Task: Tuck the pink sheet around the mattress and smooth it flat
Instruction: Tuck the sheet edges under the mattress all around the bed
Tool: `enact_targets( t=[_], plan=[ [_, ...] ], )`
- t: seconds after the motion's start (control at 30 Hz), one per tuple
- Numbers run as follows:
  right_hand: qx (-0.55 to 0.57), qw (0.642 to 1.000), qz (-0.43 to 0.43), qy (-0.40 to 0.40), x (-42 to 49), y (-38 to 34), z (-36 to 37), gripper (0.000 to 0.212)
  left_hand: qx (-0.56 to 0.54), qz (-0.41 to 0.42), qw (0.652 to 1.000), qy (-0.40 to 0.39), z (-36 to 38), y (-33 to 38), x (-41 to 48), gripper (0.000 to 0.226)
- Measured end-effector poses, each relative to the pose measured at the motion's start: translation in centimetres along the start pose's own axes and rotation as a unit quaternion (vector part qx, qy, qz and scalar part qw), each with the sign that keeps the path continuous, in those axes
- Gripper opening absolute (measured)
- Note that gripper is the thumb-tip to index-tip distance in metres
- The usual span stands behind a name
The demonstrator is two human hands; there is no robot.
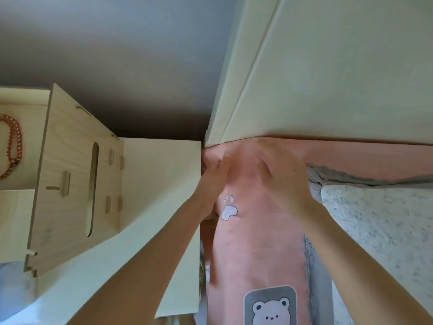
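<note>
Both hands work at the top corner of the bed, where the pink sheet (255,242) meets the cream headboard (328,78). The left hand (212,177) pinches the sheet edge at the corner, just beside the wooden nightstand (161,184). The right hand (281,174) lies on the sheet with its fingers bent, pressing toward the headboard; if it really grips the cloth I cannot tell. The sheet runs long from the corner toward the person, so the tuck probably goes down into the gap, nearer the left hand

No readable text anywhere I can see, just a bear face patch (270,306) and paw print (229,211) on the sheet (255,249).
</note>
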State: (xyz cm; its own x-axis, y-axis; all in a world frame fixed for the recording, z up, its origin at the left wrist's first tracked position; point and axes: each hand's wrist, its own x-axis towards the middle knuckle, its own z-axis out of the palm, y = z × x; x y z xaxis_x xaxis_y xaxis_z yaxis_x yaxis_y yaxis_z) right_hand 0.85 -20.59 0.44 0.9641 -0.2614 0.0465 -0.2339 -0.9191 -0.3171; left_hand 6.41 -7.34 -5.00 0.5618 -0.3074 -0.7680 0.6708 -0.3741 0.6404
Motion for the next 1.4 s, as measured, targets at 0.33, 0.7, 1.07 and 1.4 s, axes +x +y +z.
enact_targets(
  t=[0.33,0.7,1.07,1.4],
  plan=[
    [-0.006,0.998,-0.064,-0.012,1.0,1.8,2.2,0.037,0.343,0.258,0.888,0.165,-0.5,1.7,1.2,0.027],
    [0.010,0.999,-0.042,0.033,0.4,4.4,3.2,0.025,0.072,0.098,0.947,0.296,3.2,0.7,2.3,0.027],
    [-0.090,0.984,-0.015,-0.153,2.8,3.7,5.4,0.063,-0.212,-0.099,0.972,0.027,2.6,-0.7,3.1,0.031],
    [-0.030,0.998,-0.040,-0.031,-0.4,4.0,4.5,0.040,-0.188,-0.029,0.982,0.001,2.6,1.6,3.9,0.046]
  ],
)
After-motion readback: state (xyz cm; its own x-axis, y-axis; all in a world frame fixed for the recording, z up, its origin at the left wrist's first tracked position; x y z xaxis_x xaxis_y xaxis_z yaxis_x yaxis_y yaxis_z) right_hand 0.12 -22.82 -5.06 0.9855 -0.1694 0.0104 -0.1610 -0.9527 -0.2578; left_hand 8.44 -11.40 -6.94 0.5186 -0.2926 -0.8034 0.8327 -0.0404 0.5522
